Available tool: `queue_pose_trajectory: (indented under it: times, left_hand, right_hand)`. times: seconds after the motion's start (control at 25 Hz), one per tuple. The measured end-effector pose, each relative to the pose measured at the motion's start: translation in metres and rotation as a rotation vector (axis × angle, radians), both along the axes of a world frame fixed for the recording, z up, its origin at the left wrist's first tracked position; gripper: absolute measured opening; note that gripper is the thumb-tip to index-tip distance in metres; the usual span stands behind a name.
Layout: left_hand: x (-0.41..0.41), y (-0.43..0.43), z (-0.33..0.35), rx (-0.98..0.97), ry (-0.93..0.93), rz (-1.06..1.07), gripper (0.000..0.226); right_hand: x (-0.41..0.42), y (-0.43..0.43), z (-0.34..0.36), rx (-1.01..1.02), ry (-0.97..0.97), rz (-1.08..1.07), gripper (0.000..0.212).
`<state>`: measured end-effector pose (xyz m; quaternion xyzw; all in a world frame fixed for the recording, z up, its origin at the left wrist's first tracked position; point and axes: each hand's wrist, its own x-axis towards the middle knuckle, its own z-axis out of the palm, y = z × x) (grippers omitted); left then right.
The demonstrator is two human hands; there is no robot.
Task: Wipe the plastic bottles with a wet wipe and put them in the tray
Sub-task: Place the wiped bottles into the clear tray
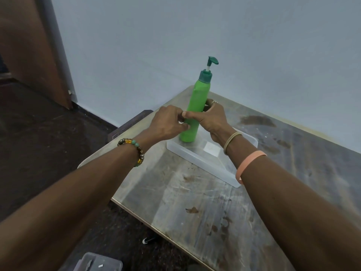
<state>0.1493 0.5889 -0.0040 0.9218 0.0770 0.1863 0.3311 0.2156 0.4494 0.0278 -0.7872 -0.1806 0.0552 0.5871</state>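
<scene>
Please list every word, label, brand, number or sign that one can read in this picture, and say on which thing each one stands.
No text can be read.
Green bottle: plain body, no label shows.
Tray: pale patch on its floor, nothing legible.
Clear box on the floor: blurred, nothing legible.
White mark on the floor: too small to tell.
</scene>
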Motion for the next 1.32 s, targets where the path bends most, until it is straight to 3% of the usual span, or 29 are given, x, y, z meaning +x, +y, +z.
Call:
queue_pose_trajectory:
  times: [0.36,0.48,0.64,0.8,0.96,1.12,1.24,1.32]
  left_hand:
    - [-0.006,-0.002,-0.001,-0.08,0.018,0.035,0.025]
    - [-0.008,-0.002,-0.001,-0.092,0.013,0.039,0.021]
    - [-0.013,-0.002,0.001,-0.112,0.012,0.065,0.046]
    - [-0.021,-0.005,0.014,-0.113,-0.063,0.152,0.057]
    - [-0.043,-0.024,0.026,-0.065,-0.319,0.235,0.048]
    - [-0.056,-0.079,0.039,0.027,-0.565,0.082,0.031]
    - [-0.055,-0.145,0.051,-0.001,-0.53,-0.123,0.031]
    - [-0.055,-0.202,0.055,-0.018,-0.412,-0.258,0.034]
  right_hand:
    - [-0.004,0.009,0.002,-0.043,0.062,0.004,0.077]
    - [-0.007,0.007,0.001,-0.091,0.081,-0.005,0.095]
    - [-0.012,-0.007,0.006,-0.17,0.052,-0.04,0.104]
    - [-0.021,-0.039,0.02,-0.174,-0.015,-0.136,0.101]
    - [-0.041,-0.084,0.043,-0.154,-0.118,-0.212,0.095]
    - [-0.075,-0.139,0.061,-0.135,-0.212,-0.271,0.082]
    - [-0.103,-0.188,0.069,-0.117,-0.297,-0.404,0.066]
    - [-0.12,-0.234,0.071,-0.098,-0.33,-0.529,0.051]
